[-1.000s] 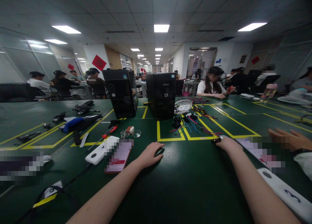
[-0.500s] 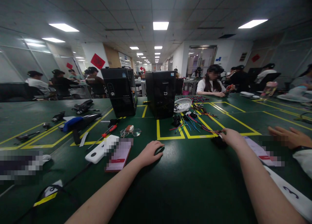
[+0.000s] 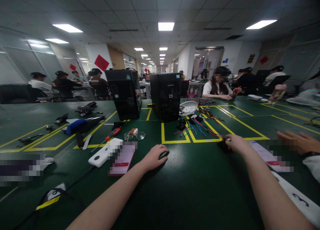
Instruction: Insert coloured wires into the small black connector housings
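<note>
My left hand [image 3: 154, 158] lies on the green table [image 3: 190, 186], fingers curled over a small dark thing I cannot make out. My right hand [image 3: 237, 144] reaches forward to the right and is closed on a small dark part at the near end of a bundle of red and blue cables [image 3: 200, 128]. Its fingers are mostly hidden behind the back of the hand. Two black computer towers [image 3: 124, 94] [image 3: 166, 96] stand upright beyond the yellow tape boxes [image 3: 175, 141].
A phone [image 3: 123, 159], a white power bank [image 3: 105, 152], glasses [image 3: 134, 135] and a red screwdriver [image 3: 111, 134] lie left of my left hand. A white basket [image 3: 188, 108] sits by the towers. Another person's hand [image 3: 297, 142] rests at the right. Several people sit at the far tables.
My right hand slid forward and a little right, from the yellow line to the cable ends. My left hand stayed in place.
</note>
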{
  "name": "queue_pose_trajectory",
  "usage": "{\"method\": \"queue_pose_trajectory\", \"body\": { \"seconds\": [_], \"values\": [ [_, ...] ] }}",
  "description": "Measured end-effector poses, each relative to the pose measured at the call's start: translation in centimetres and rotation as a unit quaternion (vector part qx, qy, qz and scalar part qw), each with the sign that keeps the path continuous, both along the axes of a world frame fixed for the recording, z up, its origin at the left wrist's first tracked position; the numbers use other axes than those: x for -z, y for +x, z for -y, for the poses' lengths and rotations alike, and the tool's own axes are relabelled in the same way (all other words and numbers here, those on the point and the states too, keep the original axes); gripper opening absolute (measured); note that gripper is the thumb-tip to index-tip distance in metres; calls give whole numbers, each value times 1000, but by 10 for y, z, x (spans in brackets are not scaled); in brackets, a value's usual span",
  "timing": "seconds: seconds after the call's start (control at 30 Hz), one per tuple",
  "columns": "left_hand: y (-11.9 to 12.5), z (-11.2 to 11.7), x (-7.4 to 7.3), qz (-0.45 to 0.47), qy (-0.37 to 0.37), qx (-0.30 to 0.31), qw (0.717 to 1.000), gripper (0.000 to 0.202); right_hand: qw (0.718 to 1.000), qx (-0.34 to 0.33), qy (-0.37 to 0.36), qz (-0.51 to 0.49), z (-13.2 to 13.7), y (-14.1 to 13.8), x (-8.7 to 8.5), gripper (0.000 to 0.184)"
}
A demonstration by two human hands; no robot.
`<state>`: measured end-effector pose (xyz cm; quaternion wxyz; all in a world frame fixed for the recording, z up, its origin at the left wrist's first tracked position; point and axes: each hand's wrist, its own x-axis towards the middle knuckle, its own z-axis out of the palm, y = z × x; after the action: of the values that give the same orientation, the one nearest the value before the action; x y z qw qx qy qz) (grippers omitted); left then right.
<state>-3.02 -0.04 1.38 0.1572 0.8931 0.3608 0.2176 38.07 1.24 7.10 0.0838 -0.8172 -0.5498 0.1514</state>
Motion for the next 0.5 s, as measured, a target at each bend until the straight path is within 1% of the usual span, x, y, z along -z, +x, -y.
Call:
{"method": "queue_pose_trajectory", "body": {
  "seconds": [0.17, 0.27, 0.5],
  "values": [
    [1, 0, 1, 2, 5, 0, 1000, 29, 999, -3, -8, -31, -2, 7, 5, 41],
    [1, 0, 0, 2, 5, 0, 1000, 29, 999, -12, -13, -34, -2, 6, 4, 42],
    [1, 1, -1, -2, -3, -3, 1000, 28, 998, -40, 5, 50, 2, -2, -1, 39]
  ]
}}
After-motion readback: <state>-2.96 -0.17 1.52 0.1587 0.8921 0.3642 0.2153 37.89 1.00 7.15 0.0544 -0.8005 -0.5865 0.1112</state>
